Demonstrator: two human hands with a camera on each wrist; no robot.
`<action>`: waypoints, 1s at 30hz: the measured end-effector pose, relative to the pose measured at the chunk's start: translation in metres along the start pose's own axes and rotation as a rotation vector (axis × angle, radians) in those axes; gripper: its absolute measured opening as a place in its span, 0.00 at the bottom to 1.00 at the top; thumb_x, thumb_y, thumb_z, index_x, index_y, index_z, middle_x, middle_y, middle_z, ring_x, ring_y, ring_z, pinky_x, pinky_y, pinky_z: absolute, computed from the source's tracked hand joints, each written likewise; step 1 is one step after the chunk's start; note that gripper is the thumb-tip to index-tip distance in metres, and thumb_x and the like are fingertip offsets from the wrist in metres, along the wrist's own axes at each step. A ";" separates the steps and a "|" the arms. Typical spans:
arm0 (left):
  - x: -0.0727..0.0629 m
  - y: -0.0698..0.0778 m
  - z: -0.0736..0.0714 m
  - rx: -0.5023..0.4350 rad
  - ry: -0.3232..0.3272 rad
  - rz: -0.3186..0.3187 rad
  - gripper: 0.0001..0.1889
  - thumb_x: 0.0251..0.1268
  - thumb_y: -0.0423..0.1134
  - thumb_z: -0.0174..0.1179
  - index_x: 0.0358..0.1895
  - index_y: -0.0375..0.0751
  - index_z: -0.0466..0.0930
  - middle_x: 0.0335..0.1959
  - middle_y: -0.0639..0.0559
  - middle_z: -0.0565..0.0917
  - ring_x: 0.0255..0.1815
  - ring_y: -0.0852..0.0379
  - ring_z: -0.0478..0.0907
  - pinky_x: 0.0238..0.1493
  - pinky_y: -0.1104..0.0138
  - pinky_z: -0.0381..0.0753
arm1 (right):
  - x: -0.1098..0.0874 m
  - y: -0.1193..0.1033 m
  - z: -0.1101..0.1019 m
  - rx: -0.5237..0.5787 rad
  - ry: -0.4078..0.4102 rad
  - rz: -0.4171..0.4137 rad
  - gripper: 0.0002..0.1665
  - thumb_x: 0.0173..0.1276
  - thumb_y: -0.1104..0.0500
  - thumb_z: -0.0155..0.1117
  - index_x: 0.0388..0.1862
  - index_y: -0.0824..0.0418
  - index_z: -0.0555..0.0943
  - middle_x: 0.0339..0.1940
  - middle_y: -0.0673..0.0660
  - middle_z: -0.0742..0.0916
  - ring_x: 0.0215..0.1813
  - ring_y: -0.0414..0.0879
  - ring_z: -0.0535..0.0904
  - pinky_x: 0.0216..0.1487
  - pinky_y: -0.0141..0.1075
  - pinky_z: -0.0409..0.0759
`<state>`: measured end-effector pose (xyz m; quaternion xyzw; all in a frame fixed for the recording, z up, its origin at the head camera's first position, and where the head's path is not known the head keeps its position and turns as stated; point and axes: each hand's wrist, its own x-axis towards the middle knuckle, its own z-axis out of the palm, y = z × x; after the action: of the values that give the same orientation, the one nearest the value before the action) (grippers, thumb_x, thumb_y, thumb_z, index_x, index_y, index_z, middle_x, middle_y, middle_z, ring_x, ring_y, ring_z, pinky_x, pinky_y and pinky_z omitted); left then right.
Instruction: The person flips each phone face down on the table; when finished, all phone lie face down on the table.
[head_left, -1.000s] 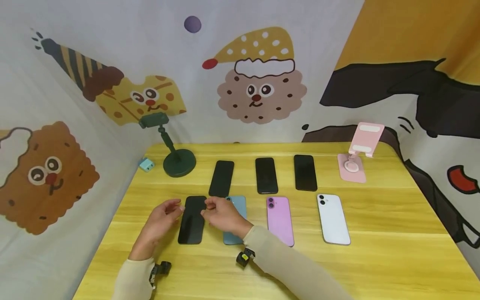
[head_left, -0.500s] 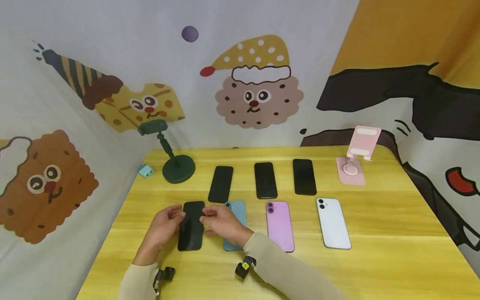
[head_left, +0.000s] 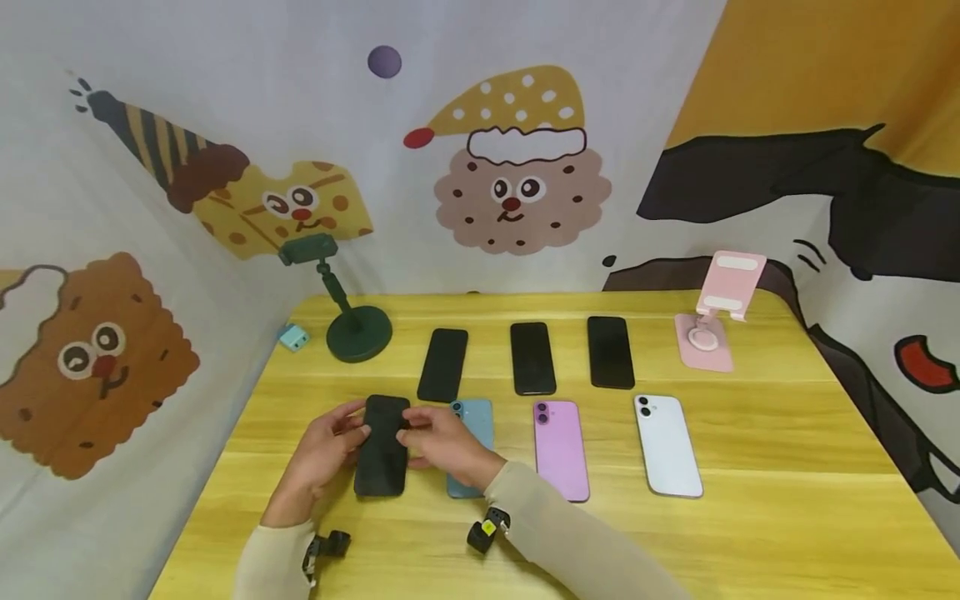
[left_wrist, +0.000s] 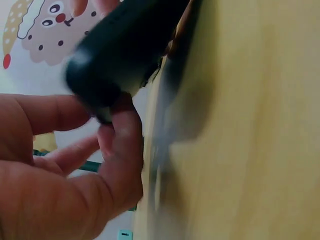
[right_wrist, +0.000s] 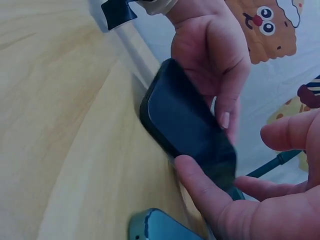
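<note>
A smartphone with a black screen (head_left: 382, 458) is held between both hands at the table's left part. My left hand (head_left: 322, 450) grips its left edge, thumb over the screen and fingers at the side. At the opposite edge my right hand (head_left: 453, 446) holds it with the thumb on the screen side. In the left wrist view the phone (left_wrist: 130, 45) is tilted, its near end raised off the table above a shadow. A blue phone (head_left: 482, 419), back up, lies partly hidden under the right hand. Beside it lie a pink phone (head_left: 562, 454) and a white phone (head_left: 669, 446), backs up.
Behind lie three dark phones: the left one (head_left: 442, 365), the middle one (head_left: 532, 358) and the right one (head_left: 611, 352). A green phone stand (head_left: 359, 335) and a light-blue charger (head_left: 293, 337) are at the back left. A pink phone stand (head_left: 705, 342) stands back right.
The left thumb has moved onto the black phone's screen, and the right hand has closed in on its right edge. The phone now looks lifted and tilted; earlier it lay flat.
</note>
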<state>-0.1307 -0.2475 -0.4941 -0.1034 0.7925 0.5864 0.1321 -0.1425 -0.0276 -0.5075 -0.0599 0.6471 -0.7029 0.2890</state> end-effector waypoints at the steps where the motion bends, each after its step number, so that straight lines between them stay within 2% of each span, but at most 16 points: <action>1: -0.001 -0.001 0.000 -0.025 -0.007 0.002 0.30 0.81 0.32 0.57 0.82 0.38 0.63 0.64 0.34 0.76 0.48 0.54 0.81 0.42 0.65 0.86 | 0.001 0.000 0.001 -0.006 -0.009 -0.002 0.34 0.79 0.57 0.64 0.80 0.64 0.69 0.77 0.68 0.73 0.72 0.59 0.78 0.58 0.51 0.88; 3: -0.001 -0.002 -0.002 -0.099 -0.039 0.009 0.31 0.82 0.32 0.56 0.83 0.41 0.62 0.63 0.37 0.77 0.47 0.56 0.83 0.43 0.65 0.87 | 0.002 0.000 0.002 -0.023 -0.025 -0.005 0.36 0.80 0.56 0.63 0.82 0.62 0.67 0.79 0.70 0.69 0.75 0.60 0.76 0.58 0.51 0.88; 8: -0.002 -0.007 -0.005 -0.260 -0.173 0.051 0.33 0.84 0.36 0.56 0.85 0.46 0.57 0.59 0.49 0.86 0.47 0.59 0.88 0.48 0.65 0.89 | 0.001 -0.002 0.004 -0.079 -0.032 -0.006 0.39 0.80 0.54 0.64 0.84 0.59 0.64 0.83 0.70 0.66 0.76 0.61 0.74 0.58 0.51 0.88; 11: -0.004 -0.007 -0.003 -0.298 -0.236 0.055 0.34 0.84 0.38 0.55 0.86 0.50 0.54 0.65 0.45 0.85 0.50 0.58 0.89 0.49 0.62 0.90 | 0.001 -0.002 0.007 -0.085 -0.034 -0.022 0.41 0.78 0.53 0.66 0.84 0.61 0.64 0.79 0.69 0.71 0.70 0.58 0.80 0.56 0.51 0.89; 14: -0.004 -0.005 0.001 -0.298 -0.294 0.039 0.36 0.84 0.41 0.56 0.87 0.56 0.52 0.76 0.36 0.74 0.56 0.56 0.87 0.51 0.58 0.90 | 0.002 -0.001 0.008 -0.052 -0.041 -0.044 0.43 0.77 0.53 0.70 0.83 0.64 0.64 0.70 0.66 0.79 0.62 0.53 0.85 0.54 0.51 0.90; 16: -0.004 -0.004 0.005 -0.287 -0.318 0.030 0.37 0.84 0.42 0.57 0.88 0.58 0.51 0.79 0.33 0.66 0.59 0.55 0.86 0.53 0.56 0.89 | 0.002 -0.001 0.008 -0.023 -0.042 -0.053 0.44 0.76 0.52 0.72 0.82 0.64 0.64 0.64 0.65 0.81 0.58 0.51 0.86 0.54 0.51 0.90; 18: -0.003 -0.002 0.007 -0.273 -0.325 0.026 0.37 0.84 0.44 0.57 0.88 0.58 0.50 0.81 0.33 0.63 0.60 0.55 0.84 0.54 0.55 0.89 | 0.001 -0.001 0.007 -0.004 -0.035 -0.057 0.44 0.75 0.51 0.72 0.82 0.64 0.64 0.63 0.64 0.81 0.57 0.50 0.86 0.53 0.51 0.90; 24: -0.004 -0.003 0.011 -0.247 -0.334 0.031 0.34 0.86 0.47 0.53 0.87 0.52 0.51 0.80 0.33 0.64 0.64 0.55 0.81 0.57 0.54 0.88 | 0.001 -0.002 0.004 0.013 -0.012 -0.059 0.42 0.74 0.47 0.73 0.79 0.61 0.68 0.63 0.65 0.80 0.58 0.51 0.85 0.51 0.53 0.91; 27: -0.004 -0.005 0.012 -0.236 -0.351 0.032 0.33 0.87 0.45 0.51 0.87 0.53 0.52 0.79 0.32 0.65 0.67 0.52 0.79 0.58 0.53 0.88 | 0.001 -0.002 0.003 0.023 0.002 -0.054 0.38 0.76 0.48 0.71 0.76 0.61 0.69 0.62 0.64 0.80 0.57 0.53 0.85 0.49 0.52 0.91; 30: -0.004 -0.006 0.015 -0.208 -0.355 0.024 0.34 0.85 0.42 0.55 0.87 0.56 0.53 0.78 0.32 0.65 0.69 0.50 0.77 0.58 0.53 0.88 | 0.001 -0.001 0.001 0.034 0.012 -0.042 0.35 0.78 0.51 0.69 0.75 0.62 0.68 0.61 0.64 0.81 0.55 0.55 0.86 0.46 0.51 0.91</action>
<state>-0.1234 -0.2350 -0.5022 -0.0018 0.6932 0.6755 0.2513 -0.1434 -0.0290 -0.5063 -0.0647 0.6354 -0.7200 0.2713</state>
